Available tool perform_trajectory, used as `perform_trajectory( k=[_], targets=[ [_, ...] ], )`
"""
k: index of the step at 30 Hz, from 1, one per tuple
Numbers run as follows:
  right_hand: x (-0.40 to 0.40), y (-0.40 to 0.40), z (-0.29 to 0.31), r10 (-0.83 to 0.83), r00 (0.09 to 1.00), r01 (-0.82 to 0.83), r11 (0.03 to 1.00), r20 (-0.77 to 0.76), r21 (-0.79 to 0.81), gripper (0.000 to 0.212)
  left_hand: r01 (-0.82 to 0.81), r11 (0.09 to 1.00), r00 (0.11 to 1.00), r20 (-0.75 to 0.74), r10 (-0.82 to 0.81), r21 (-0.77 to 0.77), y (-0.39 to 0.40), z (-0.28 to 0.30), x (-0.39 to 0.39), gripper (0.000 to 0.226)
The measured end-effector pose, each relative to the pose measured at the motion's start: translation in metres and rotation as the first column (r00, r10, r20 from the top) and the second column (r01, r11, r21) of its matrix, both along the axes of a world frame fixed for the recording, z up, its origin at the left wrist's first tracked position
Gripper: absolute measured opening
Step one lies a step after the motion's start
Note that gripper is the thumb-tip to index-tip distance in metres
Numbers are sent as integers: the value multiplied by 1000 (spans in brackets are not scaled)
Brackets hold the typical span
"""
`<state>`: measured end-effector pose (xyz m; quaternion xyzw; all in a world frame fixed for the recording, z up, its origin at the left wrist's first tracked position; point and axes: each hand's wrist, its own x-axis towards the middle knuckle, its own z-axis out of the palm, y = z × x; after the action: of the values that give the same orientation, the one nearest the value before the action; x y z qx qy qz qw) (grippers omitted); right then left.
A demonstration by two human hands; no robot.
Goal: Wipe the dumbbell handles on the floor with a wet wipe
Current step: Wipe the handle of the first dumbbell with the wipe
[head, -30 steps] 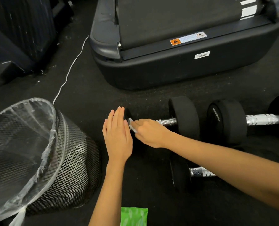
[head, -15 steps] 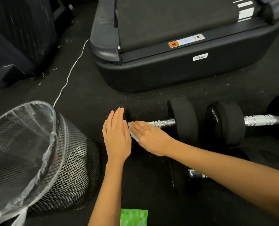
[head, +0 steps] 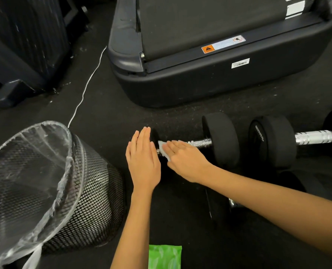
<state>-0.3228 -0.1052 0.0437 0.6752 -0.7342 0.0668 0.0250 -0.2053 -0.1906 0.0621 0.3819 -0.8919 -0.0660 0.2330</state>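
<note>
A black dumbbell point(head: 220, 139) with a chrome handle point(head: 199, 142) lies on the dark floor mid-frame. My right hand point(head: 184, 161) presses a white wet wipe point(head: 164, 150) onto the left part of that handle, fingers fairly flat over it. My left hand point(head: 142, 162) rests flat, fingers together, on the dumbbell's left weight, which it mostly hides. A second dumbbell point(head: 272, 139) with a chrome handle point(head: 319, 136) lies to the right. A third dumbbell point(head: 233, 203) is partly hidden under my right forearm.
A tilted black mesh bin point(head: 79, 206) with a clear liner stands at the left. A green wipe pack point(head: 165, 256) lies at the bottom edge. A treadmill base point(head: 209, 84) fills the back, and a white cable point(head: 85, 86) runs across the floor.
My right hand has flattened and slid slightly right along the handle with the wipe. My left hand has stayed on the left weight.
</note>
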Motion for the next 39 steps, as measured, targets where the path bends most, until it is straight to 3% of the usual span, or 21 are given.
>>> perform_trajectory(
  k=[3,9,12,14,17,20,23,27,31,36,39],
  targets=[
    [0,-11,4,-22,997,21,1000,71,13,51,-7,1000,1000,9,7,-2,0,0,1,52],
    [3,0,4,-55,998,56,998,-10,20,50,-9,1000,1000,9,9,-2,1,-1,1,52],
    [-8,-11,15,-66,957,31,991,283,130,57,-7,1000,1000,5,7,-1,1,-1,0,53],
    [-19,-12,19,-46,898,-55,975,438,215,51,-9,1000,1000,-2,9,-7,1,-1,0,53],
    [-36,-12,17,-23,926,-61,975,376,212,42,-19,1000,1000,-12,19,-8,1,-2,-1,52],
    [-34,-15,21,-81,892,20,990,445,141,48,-23,1000,1000,-16,23,-9,1,-3,-1,51],
    [-24,-23,22,-69,954,15,983,290,185,43,-18,1000,1000,-25,18,-4,0,-3,0,51],
    [-18,-34,3,-16,995,6,994,96,105,38,-20,1000,999,-37,20,5,1,-2,-1,52],
    [-14,-33,3,-73,975,56,995,208,87,36,-20,1000,999,-32,20,-8,1,-2,-1,52],
    [1,-15,-5,-17,1000,17,1000,0,-1,69,-30,999,999,-31,30,-15,4,-1,-1,51],
    [-5,-27,-2,-35,999,34,998,9,61,54,-33,999,999,-33,33,-6,5,-2,-1,52]
  ],
)
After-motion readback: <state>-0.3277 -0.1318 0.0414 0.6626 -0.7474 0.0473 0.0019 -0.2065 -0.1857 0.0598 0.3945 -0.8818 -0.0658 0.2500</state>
